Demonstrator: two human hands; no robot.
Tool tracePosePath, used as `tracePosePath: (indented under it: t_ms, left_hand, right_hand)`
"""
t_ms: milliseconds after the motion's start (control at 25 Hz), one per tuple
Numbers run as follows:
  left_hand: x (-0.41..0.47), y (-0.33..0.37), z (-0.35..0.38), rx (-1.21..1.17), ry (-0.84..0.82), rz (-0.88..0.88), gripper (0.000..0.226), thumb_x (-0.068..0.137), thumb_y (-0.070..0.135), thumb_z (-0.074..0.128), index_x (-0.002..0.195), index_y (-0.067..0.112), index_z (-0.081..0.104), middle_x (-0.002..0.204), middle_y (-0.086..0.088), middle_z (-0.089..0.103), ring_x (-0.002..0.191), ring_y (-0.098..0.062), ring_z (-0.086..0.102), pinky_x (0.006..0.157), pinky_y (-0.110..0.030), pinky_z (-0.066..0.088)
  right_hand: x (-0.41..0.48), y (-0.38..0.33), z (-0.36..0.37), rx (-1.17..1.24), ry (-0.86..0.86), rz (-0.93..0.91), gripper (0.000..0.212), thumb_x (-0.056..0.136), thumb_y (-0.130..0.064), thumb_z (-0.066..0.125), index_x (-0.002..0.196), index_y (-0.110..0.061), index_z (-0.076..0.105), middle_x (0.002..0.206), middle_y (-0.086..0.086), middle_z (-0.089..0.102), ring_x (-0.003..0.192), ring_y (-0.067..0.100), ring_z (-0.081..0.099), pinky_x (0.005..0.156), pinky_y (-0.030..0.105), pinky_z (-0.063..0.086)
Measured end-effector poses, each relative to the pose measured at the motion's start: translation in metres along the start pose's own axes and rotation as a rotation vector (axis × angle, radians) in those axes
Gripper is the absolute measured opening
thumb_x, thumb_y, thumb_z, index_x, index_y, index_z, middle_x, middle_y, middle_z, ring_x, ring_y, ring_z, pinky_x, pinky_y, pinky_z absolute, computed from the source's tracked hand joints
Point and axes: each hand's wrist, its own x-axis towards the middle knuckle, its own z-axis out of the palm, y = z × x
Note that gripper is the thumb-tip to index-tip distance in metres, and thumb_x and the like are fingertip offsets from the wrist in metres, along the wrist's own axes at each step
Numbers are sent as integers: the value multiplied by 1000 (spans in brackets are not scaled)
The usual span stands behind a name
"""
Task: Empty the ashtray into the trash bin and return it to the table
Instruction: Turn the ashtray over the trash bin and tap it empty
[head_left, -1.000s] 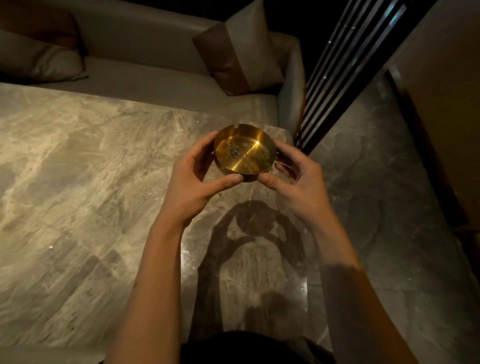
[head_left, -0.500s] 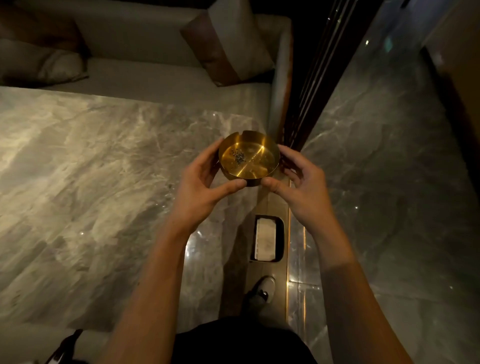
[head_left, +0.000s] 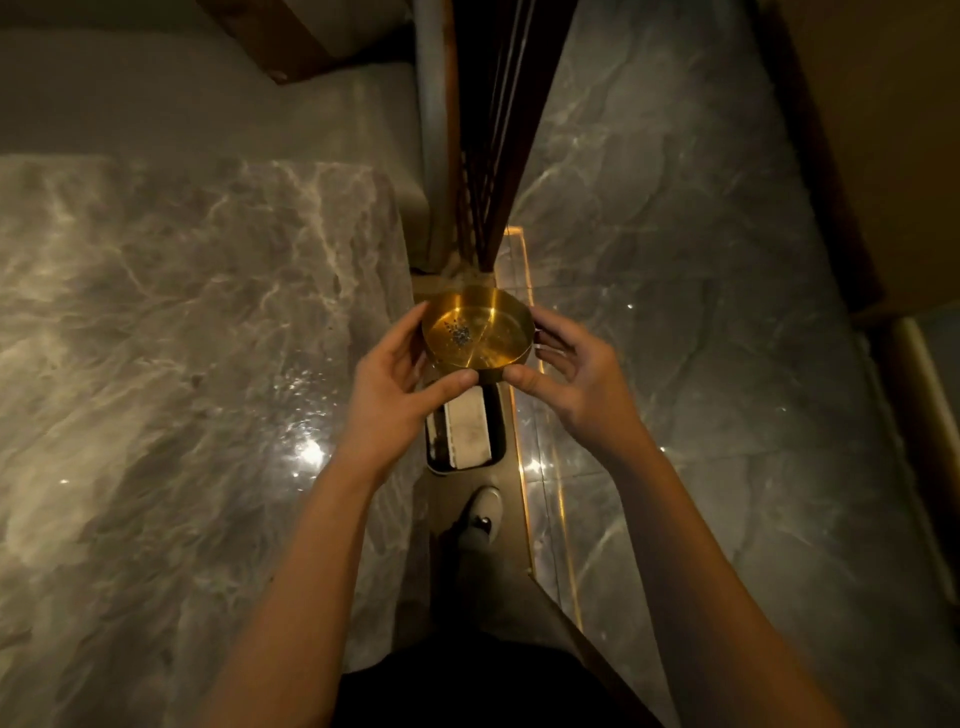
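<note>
Left of the round brass ashtray (head_left: 478, 332): grey marble table (head_left: 182, 338). Below: narrow dark trash bin (head_left: 464, 428). Cupping its left wall, left hand (head_left: 395, 384); gripping its right wall, right hand (head_left: 566, 379), thumbs meeting underneath. Inside: small grey ash pile (head_left: 460, 334).

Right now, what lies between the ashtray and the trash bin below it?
In the head view, nothing: the ashtray, held by both hands, hangs directly above the trash bin, with only air between.
</note>
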Motion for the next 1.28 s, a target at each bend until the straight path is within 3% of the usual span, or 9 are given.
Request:
tracePosePath:
  t_ms: [200, 320, 480, 640, 800, 1000, 1120, 1200, 1280]
  left_hand:
    - [29, -39, 7, 11, -73, -124, 78, 76, -2, 75, 144, 17, 40, 131, 12, 57, 118, 7, 57, 98, -14, 47]
    - [43, -65, 20, 37, -68, -186, 75, 77, 1, 77, 140, 23, 42, 129, 14, 56, 122, 0, 55, 109, -23, 42]
    - [60, -109, 44, 97, -6, -286, 72, 77, 7, 79, 138, 22, 45, 132, 6, 57, 131, -13, 51, 115, -36, 38]
    - [79, -153, 70, 102, 74, -383, 55, 78, 9, 78, 119, 31, 48, 113, 15, 58, 122, -11, 53, 115, -39, 37]
    - [98, -206, 91, 111, 152, -485, 65, 75, 21, 81, 132, 15, 50, 132, -4, 57, 127, -17, 53, 114, -42, 40]
    - [119, -266, 101, 108, 220, -584, 44, 79, 15, 79, 111, 24, 52, 122, 0, 60, 124, -18, 55, 111, -39, 43]
    - [123, -296, 96, 128, 251, -627, 41, 79, 15, 79, 111, 22, 55, 118, 1, 62, 122, -17, 57, 109, -36, 44]
    - [122, -314, 90, 132, 257, -657, 46, 80, 14, 78, 121, 11, 57, 118, 0, 63, 116, -15, 59, 99, -28, 48]
    - [122, -329, 89, 154, 242, -693, 59, 81, 17, 77, 133, 8, 51, 125, -1, 62, 113, -13, 59, 82, -16, 48]
  right_hand:
    - [10, 43, 1, 28, 30, 99, 55, 77, -17, 78, 128, -14, 57, 120, 3, 66, 114, 15, 62, 102, 45, 49]
    - [15, 73, -2, 75, 39, 188, 48, 79, -11, 75, 124, -17, 60, 110, -3, 68, 107, 8, 64, 97, 34, 52]
    - [32, 129, -15, 141, -41, 284, 49, 81, -9, 73, 127, -8, 58, 112, 3, 68, 102, 5, 66, 83, 21, 54]
    - [57, 193, -23, 188, -132, 369, 49, 80, -12, 74, 126, -9, 58, 120, 10, 67, 113, 18, 64, 95, 31, 52]
    - [78, 254, -25, 231, -170, 433, 51, 80, -11, 74, 128, -4, 56, 125, 13, 64, 118, 21, 61, 101, 32, 48]
    - [93, 314, -13, 245, -187, 536, 42, 83, -7, 71, 123, -2, 58, 119, 13, 65, 112, 18, 61, 93, 21, 50]
    - [96, 349, 1, 265, -202, 578, 43, 84, -6, 70, 124, 1, 56, 113, 9, 63, 100, 6, 61, 82, 11, 51]
    - [96, 369, 12, 271, -233, 607, 50, 84, -9, 71, 129, 1, 52, 118, 8, 62, 106, 8, 60, 87, 14, 51]
    - [96, 391, 21, 263, -254, 632, 53, 84, -13, 72, 131, 0, 51, 126, 12, 60, 120, 19, 57, 99, 27, 49]
